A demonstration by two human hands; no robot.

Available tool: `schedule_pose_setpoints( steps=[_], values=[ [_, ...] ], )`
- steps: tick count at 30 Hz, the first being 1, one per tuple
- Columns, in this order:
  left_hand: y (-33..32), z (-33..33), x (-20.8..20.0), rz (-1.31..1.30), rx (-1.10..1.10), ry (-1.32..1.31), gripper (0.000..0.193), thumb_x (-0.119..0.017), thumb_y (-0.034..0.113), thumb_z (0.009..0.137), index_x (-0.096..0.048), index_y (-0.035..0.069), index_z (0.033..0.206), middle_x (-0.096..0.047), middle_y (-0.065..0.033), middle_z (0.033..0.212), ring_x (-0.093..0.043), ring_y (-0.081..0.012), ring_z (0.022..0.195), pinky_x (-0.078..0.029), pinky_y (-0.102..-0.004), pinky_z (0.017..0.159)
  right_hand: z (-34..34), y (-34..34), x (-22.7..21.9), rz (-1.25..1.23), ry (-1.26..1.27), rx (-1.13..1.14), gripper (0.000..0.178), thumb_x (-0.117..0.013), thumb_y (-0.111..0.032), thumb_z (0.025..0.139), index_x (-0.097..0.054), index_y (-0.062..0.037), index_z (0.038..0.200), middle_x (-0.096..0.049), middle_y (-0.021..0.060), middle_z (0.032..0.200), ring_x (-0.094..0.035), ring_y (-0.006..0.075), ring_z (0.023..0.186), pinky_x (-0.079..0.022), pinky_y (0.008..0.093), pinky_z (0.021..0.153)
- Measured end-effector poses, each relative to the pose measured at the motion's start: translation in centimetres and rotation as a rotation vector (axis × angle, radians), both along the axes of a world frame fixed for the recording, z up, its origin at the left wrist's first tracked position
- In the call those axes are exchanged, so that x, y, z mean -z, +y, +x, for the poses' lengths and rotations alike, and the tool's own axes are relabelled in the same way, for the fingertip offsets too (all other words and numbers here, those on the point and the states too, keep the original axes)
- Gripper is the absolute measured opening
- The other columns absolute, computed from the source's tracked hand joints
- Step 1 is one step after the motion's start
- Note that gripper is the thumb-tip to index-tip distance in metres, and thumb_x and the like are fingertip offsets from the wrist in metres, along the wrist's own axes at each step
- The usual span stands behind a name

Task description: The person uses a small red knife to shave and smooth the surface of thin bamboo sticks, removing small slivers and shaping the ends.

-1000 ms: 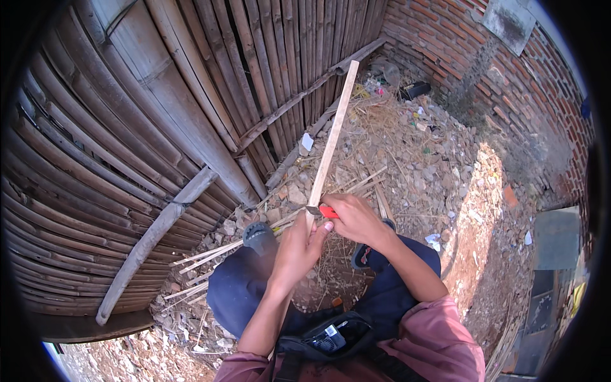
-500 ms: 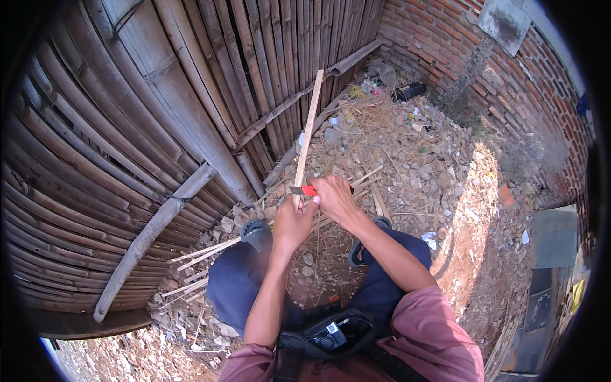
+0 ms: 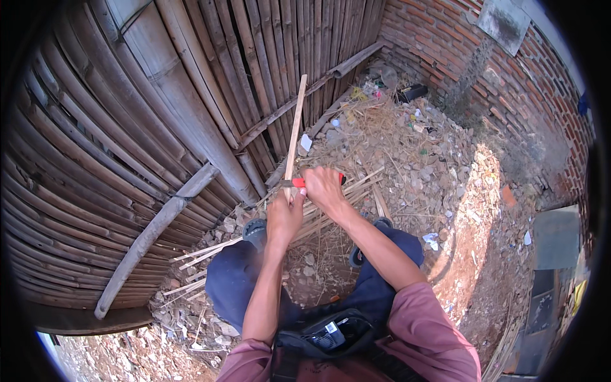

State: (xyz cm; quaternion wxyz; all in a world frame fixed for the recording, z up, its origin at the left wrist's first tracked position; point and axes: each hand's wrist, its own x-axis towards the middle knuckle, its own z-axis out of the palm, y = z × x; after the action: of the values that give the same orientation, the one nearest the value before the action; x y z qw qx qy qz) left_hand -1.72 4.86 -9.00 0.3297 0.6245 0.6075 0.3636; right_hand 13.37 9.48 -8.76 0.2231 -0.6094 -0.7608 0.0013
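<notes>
A long, pale bamboo strip (image 3: 296, 130) rises away from me toward the slatted wall. Its near end is in my left hand (image 3: 284, 219), whose fingers are closed around it. My right hand (image 3: 323, 191) grips the handle of a red knife (image 3: 298, 183) just beyond my left thumb. The short, dark blade lies across the strip close to my left fingers. Most of the handle is hidden under my right fingers, with its end showing at the right. Both hands almost touch each other.
More bamboo strips (image 3: 347, 194) lie beneath my hands and by my left leg (image 3: 232, 280). Rubble (image 3: 407, 165) and dry straw cover the ground. A bamboo wall (image 3: 172, 108) stands at the left, a brick wall (image 3: 509, 95) at the far right. An open black bag (image 3: 328, 334) sits at my waist.
Both hands have moved slightly left, together with the knife and the strip. The strip's far end has swung left and a little lower in view. Both hands keep their grip.
</notes>
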Motion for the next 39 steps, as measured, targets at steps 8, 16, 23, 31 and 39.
schedule_pose_setpoints(
  steps=[8, 16, 23, 31, 39],
  values=[
    [-3.1, 2.1, 0.6, -0.117, 0.183, 0.017, 0.044, -0.072, 0.037, 0.104, -0.064, -0.005, 0.093, -0.063, -0.0175, 0.070, -0.061, -0.0273, 0.065, -0.049, -0.0456, 0.066, 8.8, 5.4, -1.1, 0.070, -0.007, 0.349, 0.014, -0.067, -0.009, 0.085, -0.079, -0.0020, 0.085, -0.074, 0.0274, 0.082, -0.076, 0.0476, 0.079, -0.059, 0.0567, 0.073],
    [-3.0, 1.2, -1.8, -0.134, 0.181, -0.115, 0.042, -0.071, 0.034, 0.103, -0.063, -0.006, 0.108, -0.073, -0.0222, 0.083, -0.075, -0.0338, 0.077, -0.056, -0.0472, 0.072, 7.2, 4.0, -3.9, 0.097, 0.122, 0.229, 0.017, -0.069, -0.010, 0.081, -0.080, -0.0062, 0.093, -0.073, 0.0275, 0.081, -0.074, 0.0473, 0.078, -0.058, 0.0571, 0.073],
    [-3.0, 0.5, -2.4, -0.089, 0.113, -0.324, 0.034, -0.074, 0.029, 0.103, -0.067, -0.003, 0.114, -0.072, -0.0103, 0.081, -0.064, -0.0171, 0.072, -0.053, -0.0395, 0.068, 3.2, -1.7, -3.9, -0.013, 0.061, -0.014, 0.017, -0.070, -0.010, 0.078, -0.080, -0.0091, 0.092, -0.072, 0.0242, 0.074, -0.073, 0.0455, 0.073, -0.057, 0.0559, 0.068],
    [-3.0, 0.2, -2.2, 0.078, 0.071, -0.213, 0.033, -0.072, 0.026, 0.106, -0.069, -0.005, 0.117, -0.065, -0.0066, 0.077, -0.051, -0.0092, 0.072, -0.045, -0.0332, 0.064, 1.8, -3.6, -3.1, -0.082, -0.027, -0.023, 0.011, -0.072, -0.015, 0.082, -0.077, -0.0056, 0.084, -0.072, 0.0243, 0.075, -0.074, 0.0449, 0.074, -0.056, 0.0561, 0.067],
    [-2.5, 0.8, -1.4, 0.106, 0.016, -0.091, 0.029, -0.061, 0.022, 0.110, -0.066, -0.004, 0.123, -0.071, -0.0266, 0.083, -0.071, -0.0465, 0.081, -0.052, -0.0528, 0.073, 1.5, -1.6, 0.1, -0.026, -0.064, 0.041, 0.014, -0.068, -0.014, 0.084, -0.075, -0.0024, 0.081, -0.072, 0.0266, 0.076, -0.075, 0.0449, 0.075, -0.058, 0.0554, 0.067]
  ],
)
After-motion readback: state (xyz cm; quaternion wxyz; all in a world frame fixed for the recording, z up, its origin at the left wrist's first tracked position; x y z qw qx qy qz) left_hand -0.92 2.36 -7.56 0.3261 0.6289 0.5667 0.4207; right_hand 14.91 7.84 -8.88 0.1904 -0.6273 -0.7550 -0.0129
